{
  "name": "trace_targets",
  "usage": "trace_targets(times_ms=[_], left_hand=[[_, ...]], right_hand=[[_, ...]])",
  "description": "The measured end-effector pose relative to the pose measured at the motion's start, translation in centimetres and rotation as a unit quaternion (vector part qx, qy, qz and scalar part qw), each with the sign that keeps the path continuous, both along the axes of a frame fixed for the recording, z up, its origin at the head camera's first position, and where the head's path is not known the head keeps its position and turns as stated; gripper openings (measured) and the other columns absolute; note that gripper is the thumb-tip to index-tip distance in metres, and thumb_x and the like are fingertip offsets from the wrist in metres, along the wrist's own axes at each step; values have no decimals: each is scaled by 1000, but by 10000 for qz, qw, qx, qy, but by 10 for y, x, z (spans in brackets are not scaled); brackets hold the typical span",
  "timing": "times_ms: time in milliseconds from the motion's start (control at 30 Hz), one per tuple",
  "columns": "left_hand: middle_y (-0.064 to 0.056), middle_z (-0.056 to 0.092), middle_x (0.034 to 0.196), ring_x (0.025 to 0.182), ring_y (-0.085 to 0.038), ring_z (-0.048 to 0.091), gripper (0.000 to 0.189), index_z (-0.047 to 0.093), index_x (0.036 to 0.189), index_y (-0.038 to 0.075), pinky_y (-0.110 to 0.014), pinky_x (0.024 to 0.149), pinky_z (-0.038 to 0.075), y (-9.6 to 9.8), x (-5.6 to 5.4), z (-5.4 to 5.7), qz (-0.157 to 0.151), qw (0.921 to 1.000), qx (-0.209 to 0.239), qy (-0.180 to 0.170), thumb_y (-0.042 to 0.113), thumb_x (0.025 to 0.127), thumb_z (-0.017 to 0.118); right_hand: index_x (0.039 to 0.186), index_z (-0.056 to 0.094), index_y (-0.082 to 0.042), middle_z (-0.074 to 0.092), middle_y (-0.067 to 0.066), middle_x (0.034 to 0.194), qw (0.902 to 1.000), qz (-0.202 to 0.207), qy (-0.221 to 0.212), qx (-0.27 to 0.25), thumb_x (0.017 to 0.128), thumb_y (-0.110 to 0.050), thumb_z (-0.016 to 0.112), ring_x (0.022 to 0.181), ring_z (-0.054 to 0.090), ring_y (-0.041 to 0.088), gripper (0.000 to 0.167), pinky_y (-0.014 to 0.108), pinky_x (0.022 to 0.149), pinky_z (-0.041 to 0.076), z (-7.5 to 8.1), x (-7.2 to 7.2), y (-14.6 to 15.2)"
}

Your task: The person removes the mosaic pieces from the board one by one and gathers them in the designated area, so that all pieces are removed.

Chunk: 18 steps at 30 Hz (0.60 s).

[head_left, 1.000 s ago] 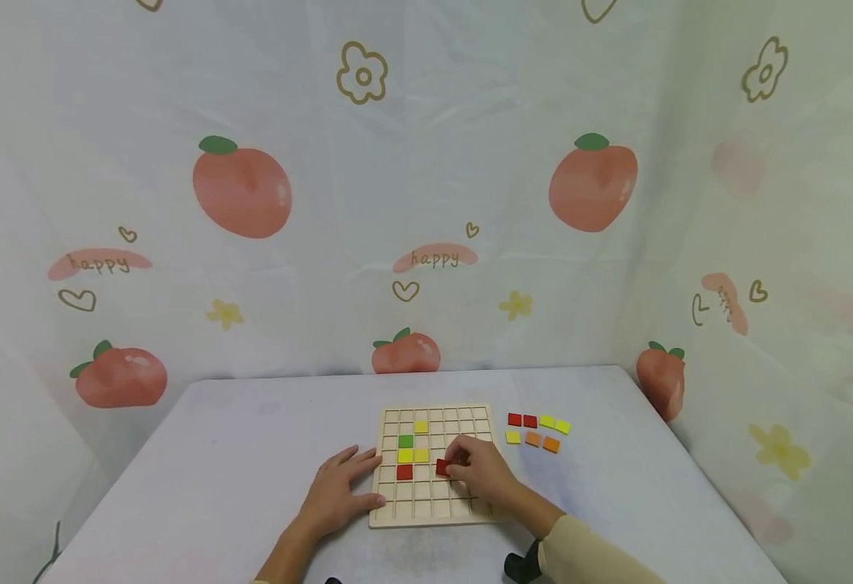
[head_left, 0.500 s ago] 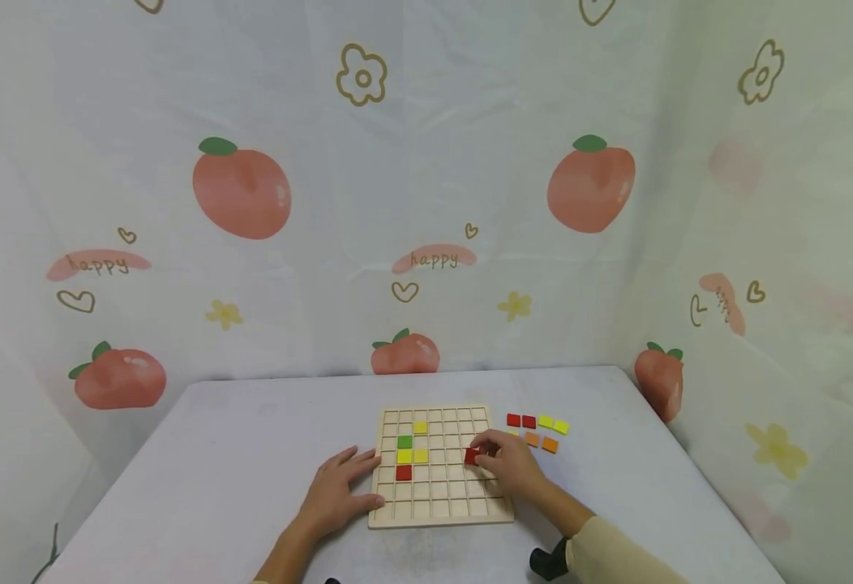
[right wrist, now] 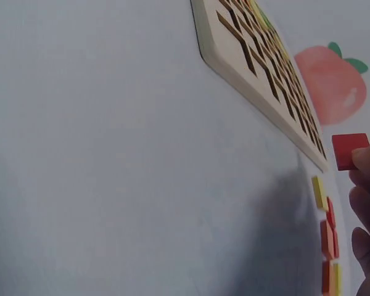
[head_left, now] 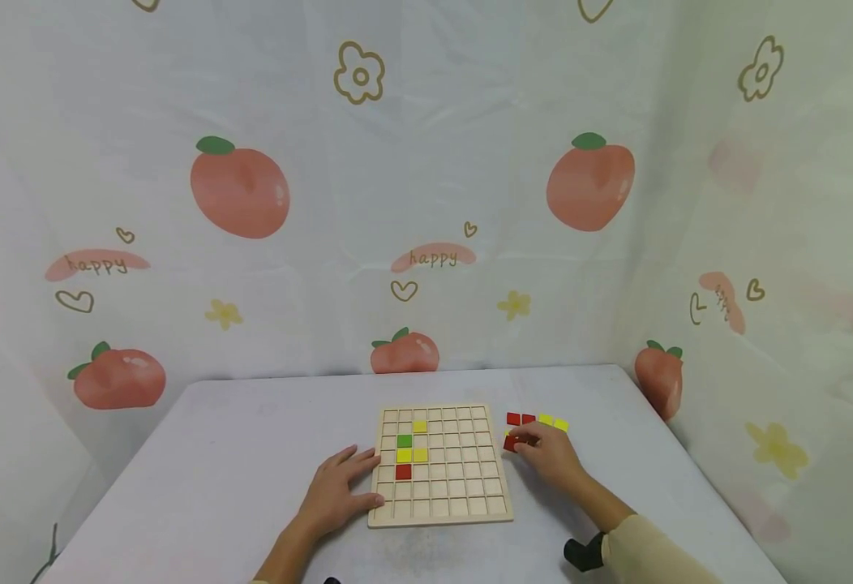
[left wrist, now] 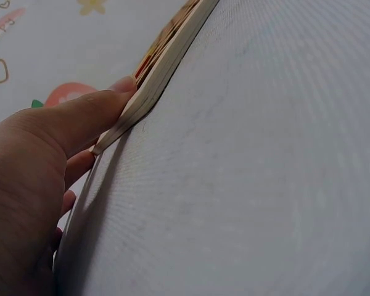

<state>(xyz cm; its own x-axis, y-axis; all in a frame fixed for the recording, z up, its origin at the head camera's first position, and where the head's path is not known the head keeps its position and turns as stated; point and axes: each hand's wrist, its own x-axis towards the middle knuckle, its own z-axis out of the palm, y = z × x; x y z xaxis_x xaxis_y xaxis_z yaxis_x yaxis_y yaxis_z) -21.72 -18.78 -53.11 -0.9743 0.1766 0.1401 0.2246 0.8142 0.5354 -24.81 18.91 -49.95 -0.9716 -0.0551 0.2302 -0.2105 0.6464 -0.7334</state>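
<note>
A wooden grid board (head_left: 463, 487) lies on the table with yellow tiles (head_left: 405, 456), a green tile (head_left: 405, 441) and a red tile (head_left: 403, 472) in its cells. My left hand (head_left: 335, 495) rests at the board's left edge, fingers spread and nearly straight. In the left wrist view its thumb (left wrist: 92, 114) touches the rim. Between thumb and fingertips, my right hand (head_left: 552, 456) pinches another red tile (right wrist: 350, 151), held above the table to the right of the board. The loose tiles under that hand are partly hidden.
Beyond the right hand lie loose red tiles (head_left: 514, 418) and yellow tiles (head_left: 561, 424). Orange tiles (right wrist: 327, 239) show in the right wrist view. A printed curtain (head_left: 324, 243) hangs behind the white table (head_left: 266, 438).
My right hand has carried the pinched red tile rightward from over the board to beside the loose tiles, now covering some of them. The left hand has stayed in place.
</note>
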Motion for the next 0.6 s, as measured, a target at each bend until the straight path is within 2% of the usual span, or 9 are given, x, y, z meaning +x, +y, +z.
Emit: trace_targets(times_ms=[267,600], left_hand=[[8,54,139,138,-31,33,74,62,133,25,-64,105,26,1,0,0,26,10000,-25,-27,60,70,76],[8,54,139,138,-32,33,74,63,133,24,-65,105,26,0,1,1,-11,10000,35,-37,60,70,76]], right_hand=[[101,73,-10,66,0,96,9997,-241,18,51,85,-2,72,87,57,19,18,31,74,53,3,3,20],[101,73,-8,64,0,89,9989,-440,71,154,86,-1,71,80,52,19,16,24,62,46,1,9,41]])
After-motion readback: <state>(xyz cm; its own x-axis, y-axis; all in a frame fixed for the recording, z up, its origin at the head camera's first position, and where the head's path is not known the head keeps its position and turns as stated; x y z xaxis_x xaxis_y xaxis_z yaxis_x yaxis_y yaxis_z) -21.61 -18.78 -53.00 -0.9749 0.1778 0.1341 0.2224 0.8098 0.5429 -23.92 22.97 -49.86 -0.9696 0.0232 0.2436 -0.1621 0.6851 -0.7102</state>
